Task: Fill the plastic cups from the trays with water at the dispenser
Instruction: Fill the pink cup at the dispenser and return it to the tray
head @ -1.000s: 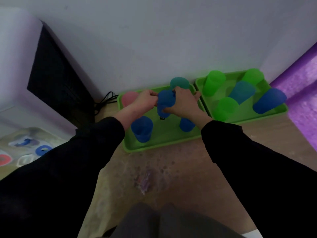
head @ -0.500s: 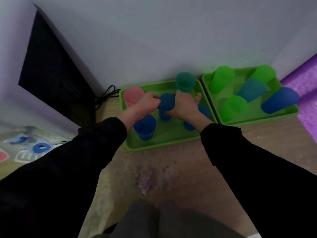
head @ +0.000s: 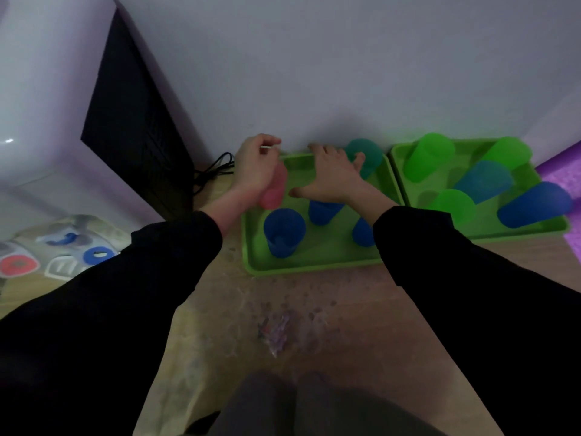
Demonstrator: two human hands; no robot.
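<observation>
Two green trays sit on the floor against the wall. The left tray (head: pixel 314 267) holds a pink cup (head: pixel 274 191), a teal cup (head: pixel 367 155) and three blue cups, one at the front left (head: pixel 284 232), one mid-tray (head: pixel 323 211) and one half hidden by my right sleeve (head: pixel 362 234). The right tray (head: pixel 518 232) holds several green, teal and blue cups. My left hand (head: pixel 254 171) is loosely curled over the pink cup's top; a grip is not clear. My right hand (head: pixel 333 180) is spread flat above the tray, fingertips by the teal cup.
The white water dispenser (head: pixel 47 121) with its black side panel (head: pixel 135 130) stands at the left, a black cable (head: pixel 213 171) beside it. A purple mat (head: pixel 562 184) lies at the right. A play mat (head: pixel 63 247) lies at the front left, and the floor has a stain (head: pixel 276 335).
Both hands have let go of the blue cup they held together; it now stands mid-tray. My left hand moved left over the pink cup, my right hand opened toward the teal cup.
</observation>
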